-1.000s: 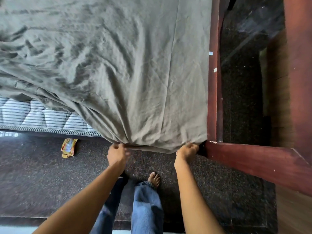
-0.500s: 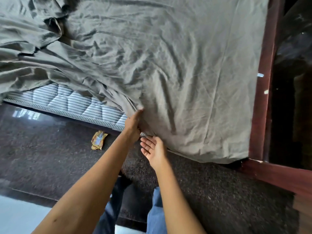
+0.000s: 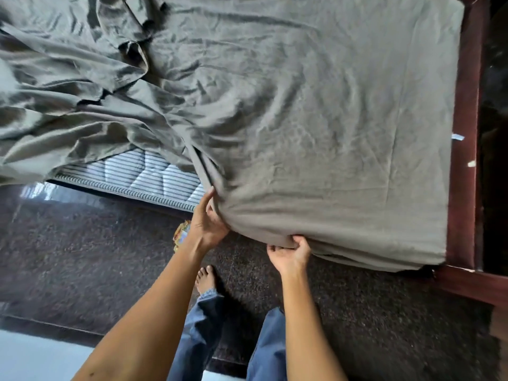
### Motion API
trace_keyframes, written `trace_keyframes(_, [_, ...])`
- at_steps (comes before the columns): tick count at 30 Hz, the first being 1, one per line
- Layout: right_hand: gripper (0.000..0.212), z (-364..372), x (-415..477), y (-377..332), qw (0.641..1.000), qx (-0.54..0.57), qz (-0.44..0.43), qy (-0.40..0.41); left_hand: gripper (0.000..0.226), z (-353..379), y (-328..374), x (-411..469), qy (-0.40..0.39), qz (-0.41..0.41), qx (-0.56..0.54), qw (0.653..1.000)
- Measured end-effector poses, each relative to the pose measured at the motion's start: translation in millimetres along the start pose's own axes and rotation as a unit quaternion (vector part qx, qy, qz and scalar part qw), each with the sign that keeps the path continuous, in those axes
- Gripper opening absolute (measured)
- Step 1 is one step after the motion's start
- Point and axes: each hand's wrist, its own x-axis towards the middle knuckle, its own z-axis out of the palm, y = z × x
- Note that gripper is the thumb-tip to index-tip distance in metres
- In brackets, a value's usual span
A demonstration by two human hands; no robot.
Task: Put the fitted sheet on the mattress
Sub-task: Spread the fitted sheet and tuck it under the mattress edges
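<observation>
At mattress [image 3: 143, 174] edge, sheet [image 3: 316, 133] overhang

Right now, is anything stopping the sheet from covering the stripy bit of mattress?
Nothing visible blocks it. The grey-green fitted sheet lies bunched beside the bare striped mattress; both the left hand and right hand grip its edge.

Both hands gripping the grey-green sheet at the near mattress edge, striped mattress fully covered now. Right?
Not quite. Both hands, left hand and right hand, do grip the grey-green fitted sheet at the near edge, but the head view shows a patch of striped quilted mattress uncovered to the left of the left hand.
</observation>
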Motion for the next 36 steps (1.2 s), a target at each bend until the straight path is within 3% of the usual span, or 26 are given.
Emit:
trace_keyframes(2, [0.009,-4.9,4.6,5.7,0.999,-0.028,-0.004,0.040,0.059,-11.8,15.4,-3.4,-0.010,-0.001,-0.034,0.999])
trace_keyframes(6, [0.017,-24.7,12.9,19.5,0.990,-0.091,0.003,0.109,0.068,-45.6,33.6,-16.3,0.044,0.003,-0.091,0.995])
trace_keyframes(9, [0.033,-27.5,9.9,24.6,0.982,-0.133,-0.005,0.131,0.033,-60.4,36.1,-16.9,0.162,0.038,-0.091,0.982])
trace_keyframes(11, [0.044,-26.6,7.6,27.5,0.962,-0.204,-0.037,0.176,0.016,-64.6,39.1,-12.6,0.282,0.073,-0.070,0.954])
trace_keyframes(13, [0.024,-22.9,11.5,26.0,0.917,-0.272,-0.149,0.249,0.022,-67.8,43.0,-7.4,0.419,0.094,-0.009,0.903])
trace_keyframes(14, [0.007,-17.7,13.4,24.5,0.902,-0.291,-0.201,0.246,0.032,-68.6,45.0,-7.9,0.499,0.105,0.033,0.860])
trace_keyframes(16, [0.014,0.3,15.8,19.3,0.896,-0.319,-0.242,0.190,0.039,-67.9,48.6,-10.7,0.611,0.150,0.204,0.750])
trace_keyframes(18, [0.019,20.5,13.8,13.4,0.905,-0.325,-0.240,0.136,0.028,-54.2,47.5,-10.1,0.561,0.240,0.378,0.697])
trace_keyframes(21, [0.022,42.0,21.2,8.4,0.899,-0.361,-0.229,0.096,0.022,-29.6,41.0,-1.1,0.407,0.272,0.598,0.634])
trace_keyframes(23, [0.011,45.4,30.1,7.3,0.862,-0.441,-0.236,0.086,0.035,-21.2,39.8,11.6,0.390,0.282,0.593,0.645])
trace_keyframes(25, [0.020,38.7,46.2,5.9,0.805,-0.536,-0.240,0.079,0.060,-10.4,44.0,22.9,0.456,0.269,0.482,0.698])
trace_keyframes(26, [0.025,36.5,50.7,4.5,0.784,-0.568,-0.239,0.075,0.067,-6.9,50.1,27.1,0.488,0.252,0.458,0.699])
trace_keyframes(28, [0.028,36.4,54.3,1.7,0.768,-0.589,-0.238,0.079,0.070,-9.8,63.7,33.8,0.513,0.203,0.506,0.663])
trace_keyframes(29, [0.029,39.8,52.9,-0.5,0.771,-0.587,-0.235,0.079,0.067,-14.5,73.6,35.4,0.526,0.182,0.512,0.655])
trace_keyframes(33, [0.044,56.8,60.7,2.2,0.804,-0.551,-0.178,0.135,0.038,-36.9,117.5,35.2,0.529,0.161,0.477,0.683])
trace_keyframes(35, [0.056,73.2,53.5,5.8,0.790,-0.554,-0.175,0.194,0.016,-46.4,134.8,34.9,0.451,0.200,0.522,0.696])
trace_keyframes(36, [0.051,83.0,45.3,8.2,0.763,-0.581,-0.195,0.206,0.016,-51.1,140.3,35.1,0.417,0.219,0.522,0.711])
